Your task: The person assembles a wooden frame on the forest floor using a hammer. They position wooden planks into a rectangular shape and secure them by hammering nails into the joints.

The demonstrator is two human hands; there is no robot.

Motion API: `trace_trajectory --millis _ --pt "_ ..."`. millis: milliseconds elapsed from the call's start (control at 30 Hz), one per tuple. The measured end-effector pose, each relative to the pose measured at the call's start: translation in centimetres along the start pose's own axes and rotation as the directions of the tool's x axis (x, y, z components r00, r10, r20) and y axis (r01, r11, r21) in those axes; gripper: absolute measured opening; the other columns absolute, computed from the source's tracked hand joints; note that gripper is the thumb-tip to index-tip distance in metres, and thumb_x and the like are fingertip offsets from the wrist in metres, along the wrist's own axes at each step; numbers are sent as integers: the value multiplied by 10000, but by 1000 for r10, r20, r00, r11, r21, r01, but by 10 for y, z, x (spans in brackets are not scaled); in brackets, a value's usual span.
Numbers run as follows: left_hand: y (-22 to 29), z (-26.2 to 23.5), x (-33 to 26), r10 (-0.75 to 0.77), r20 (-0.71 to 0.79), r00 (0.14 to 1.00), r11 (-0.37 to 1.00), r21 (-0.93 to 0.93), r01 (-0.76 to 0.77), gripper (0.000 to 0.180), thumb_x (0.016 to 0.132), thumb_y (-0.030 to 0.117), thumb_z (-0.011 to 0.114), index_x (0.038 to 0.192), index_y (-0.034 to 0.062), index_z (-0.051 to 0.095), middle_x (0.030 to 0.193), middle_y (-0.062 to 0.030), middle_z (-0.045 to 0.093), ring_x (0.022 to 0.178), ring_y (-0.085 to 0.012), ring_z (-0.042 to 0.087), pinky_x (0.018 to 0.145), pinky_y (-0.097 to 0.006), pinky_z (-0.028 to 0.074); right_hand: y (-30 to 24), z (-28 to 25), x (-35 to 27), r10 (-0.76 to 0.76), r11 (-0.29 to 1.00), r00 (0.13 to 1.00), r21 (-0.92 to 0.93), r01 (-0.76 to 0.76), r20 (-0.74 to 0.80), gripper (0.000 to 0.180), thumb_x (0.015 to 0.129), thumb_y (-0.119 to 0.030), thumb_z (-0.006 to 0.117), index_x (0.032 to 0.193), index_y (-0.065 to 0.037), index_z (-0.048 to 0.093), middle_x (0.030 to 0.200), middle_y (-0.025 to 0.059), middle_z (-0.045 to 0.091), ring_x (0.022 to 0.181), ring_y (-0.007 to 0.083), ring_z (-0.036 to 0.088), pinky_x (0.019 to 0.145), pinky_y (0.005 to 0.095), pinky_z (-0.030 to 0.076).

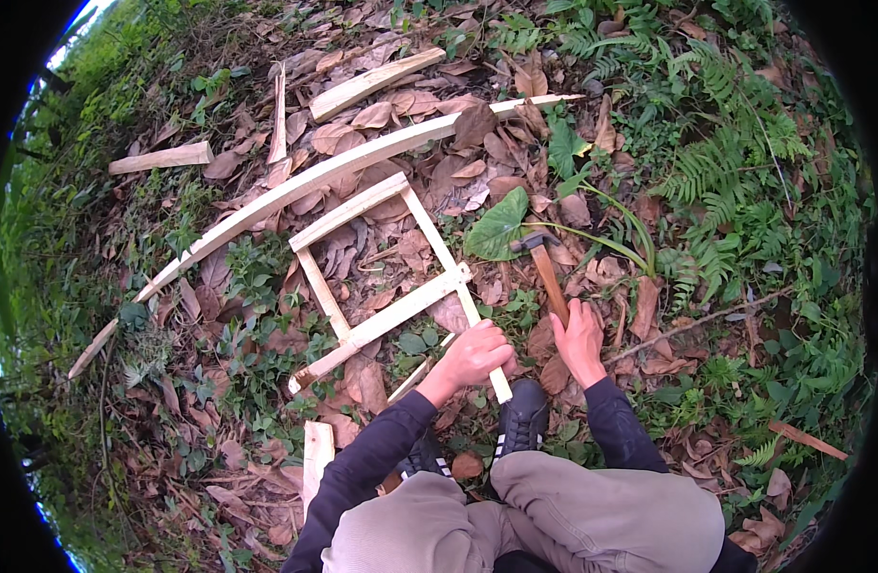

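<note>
The frame (391, 321) lies on leaf litter, ahead and to the left of the feet, with the long pole (345, 164) beyond it; the left hand (473, 355) is closed round the near end of the frame's right-hand bar (433, 237), past the lower crosspiece (416, 304); whether that end is lifted I cannot tell; the right hand (580, 342) is wrapped round the lower handle of the hammer (550, 280), whose head overlaps the edge of a big leaf (496, 227).

For good handling, I would keep the left grip firm and clear of the joint, so that the fingers stay out of the hammer's reach; leaves probably give under a blow, so a firm backing beneath the wood would help; holding the handle near its end, as here, should give a fuller swing.

No brand, label or writing can be read; the shoe (524, 411) bears pale stripes only, and the wood looks unmarked.
</note>
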State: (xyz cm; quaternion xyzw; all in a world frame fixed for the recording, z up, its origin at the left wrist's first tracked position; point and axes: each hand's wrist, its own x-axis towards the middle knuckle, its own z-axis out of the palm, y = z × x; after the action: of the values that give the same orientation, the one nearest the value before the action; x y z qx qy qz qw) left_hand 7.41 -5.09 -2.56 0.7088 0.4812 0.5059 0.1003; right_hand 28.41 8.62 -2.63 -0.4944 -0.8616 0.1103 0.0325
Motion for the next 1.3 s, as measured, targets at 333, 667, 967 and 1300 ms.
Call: trace_trajectory --millis 333,667,967,1300 --pt "-3 -3 0 -25 -29 999 1000 -12 24 244 711 95 749 658 109 511 613 -27 448 561 -220 497 587 -364 412 -9 -12 11 41 994 987 91 -56 156 467 880 -226 709 1221 23 511 961 237 644 915 461 642 814 537 523" --pt "-8 -5 -5 1 -1 1000 1000 -31 -1 248 715 97 737 656 106 496 609 -33 481 561 -237 530 595 -379 444 -37 -53 21 140 594 835 629 -500 532 535 867 -14 678 1353 14 456 682 48 577 461 116 545 368 300 432" --pt "-15 -6 -8 53 40 998 998 -32 -51 283 724 162 762 673 104 490 628 -27 497 583 -248 538 603 -380 447 -54 -88 -33 -51 151 836 832 -534 546 184 1046 -200 609 983 -49 525 583 1 494 421 94 442 404 262 393" --pt "-19 -7 -7 66 65 996 996 -63 -62 256 744 159 732 681 112 489 627 -33 512 587 -252 548 608 -386 457 -29 -158 -75 -406 779 904 568 266 132 259 864 -165 760 793 -25 554 634 84 545 563 234 582 531 401 437"
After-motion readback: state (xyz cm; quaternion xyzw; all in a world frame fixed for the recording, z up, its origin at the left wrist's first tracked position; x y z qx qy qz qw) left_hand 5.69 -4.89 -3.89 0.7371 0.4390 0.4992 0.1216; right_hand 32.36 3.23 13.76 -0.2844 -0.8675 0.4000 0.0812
